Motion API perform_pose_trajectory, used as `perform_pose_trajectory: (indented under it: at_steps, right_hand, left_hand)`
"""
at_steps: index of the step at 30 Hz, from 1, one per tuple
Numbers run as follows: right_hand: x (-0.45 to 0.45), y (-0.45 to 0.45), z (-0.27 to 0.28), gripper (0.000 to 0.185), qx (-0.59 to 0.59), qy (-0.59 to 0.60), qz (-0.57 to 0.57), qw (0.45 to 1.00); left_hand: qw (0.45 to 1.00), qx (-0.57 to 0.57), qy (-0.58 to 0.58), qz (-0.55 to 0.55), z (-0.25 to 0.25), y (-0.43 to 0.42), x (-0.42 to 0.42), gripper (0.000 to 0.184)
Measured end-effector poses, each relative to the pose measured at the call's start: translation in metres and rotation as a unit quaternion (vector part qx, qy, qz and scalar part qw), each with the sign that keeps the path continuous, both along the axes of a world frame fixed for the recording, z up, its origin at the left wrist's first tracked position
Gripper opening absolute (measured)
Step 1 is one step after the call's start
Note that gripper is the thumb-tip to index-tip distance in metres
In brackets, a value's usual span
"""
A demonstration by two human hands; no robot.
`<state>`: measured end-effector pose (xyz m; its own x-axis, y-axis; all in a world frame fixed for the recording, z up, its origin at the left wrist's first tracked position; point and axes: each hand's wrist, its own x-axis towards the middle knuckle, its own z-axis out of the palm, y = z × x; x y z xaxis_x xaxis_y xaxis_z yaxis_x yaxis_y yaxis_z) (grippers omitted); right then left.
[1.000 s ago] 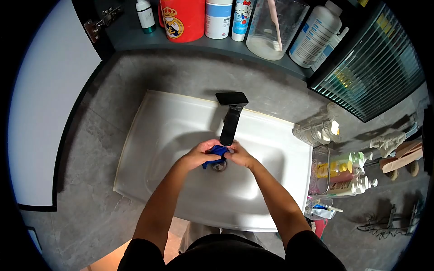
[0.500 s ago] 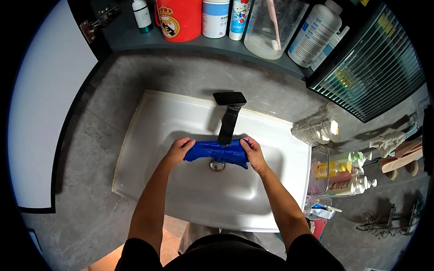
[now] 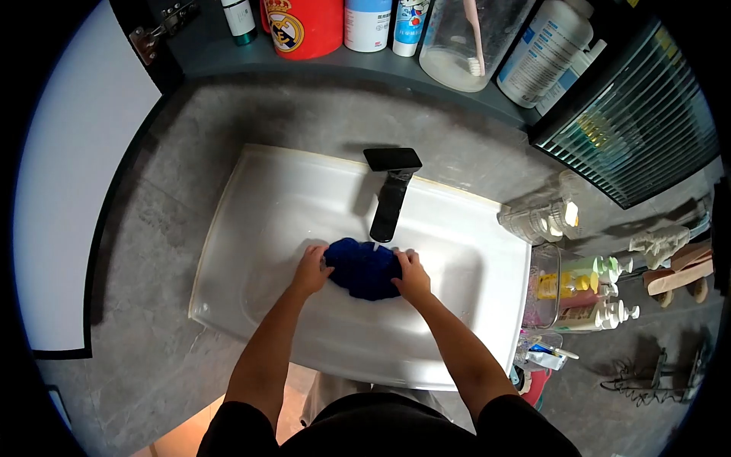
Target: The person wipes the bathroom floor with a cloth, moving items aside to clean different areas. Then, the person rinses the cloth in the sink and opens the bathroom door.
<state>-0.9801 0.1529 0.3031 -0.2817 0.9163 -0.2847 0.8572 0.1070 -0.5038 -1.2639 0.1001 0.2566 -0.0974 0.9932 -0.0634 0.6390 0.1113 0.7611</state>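
A wet blue cloth (image 3: pixel 361 270) is spread below the spout of the black faucet (image 3: pixel 390 206), inside the white sink (image 3: pixel 259 221). A thin stream of water runs from the spout onto its upper edge. My left hand (image 3: pixel 311 270) pinches the cloth's left edge, and my right hand (image 3: pixel 412 275) grips its right edge. The drain is hidden beneath the cloth.
Above the sink, a shelf (image 3: pixel 304 67) bears a red mug (image 3: pixel 306 30), bottles and a clear cup (image 3: pixel 461 57) with a toothbrush. Right of the sink are a glass jar (image 3: pixel 533 222), pump bottles (image 3: pixel 582 286) and a glass-fronted cabinet door (image 3: pixel 632 114).
The cloth was bunched between my hands, then stretched in a band under the spout. Now it lies lower and rounder, covering the drain, with my hands slightly closer together than half a second ago.
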Motion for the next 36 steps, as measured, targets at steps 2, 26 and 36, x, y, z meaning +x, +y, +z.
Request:
perform_pose_trajectory:
  at_steps: [2, 26, 36]
  right_hand:
    - [0.003, 0.005, -0.023, 0.039, 0.022, 0.051, -0.027, 0.998]
    - [-0.015, -0.012, 0.002, 0.056, 0.137, 0.105, 0.139, 0.975]
    - [-0.120, -0.041, -0.012, 0.017, -0.058, 0.262, 0.215, 0.939]
  left_hand:
    - [0.998, -0.007, 0.069, -0.012, 0.020, -0.008, 0.003, 0.041]
    - [0.944, -0.178, -0.229, 0.160, 0.059, -0.018, -0.004, 0.030]
    - [0.929, -0.050, -0.312, 0.191, 0.067, -0.033, -0.014, 0.014]
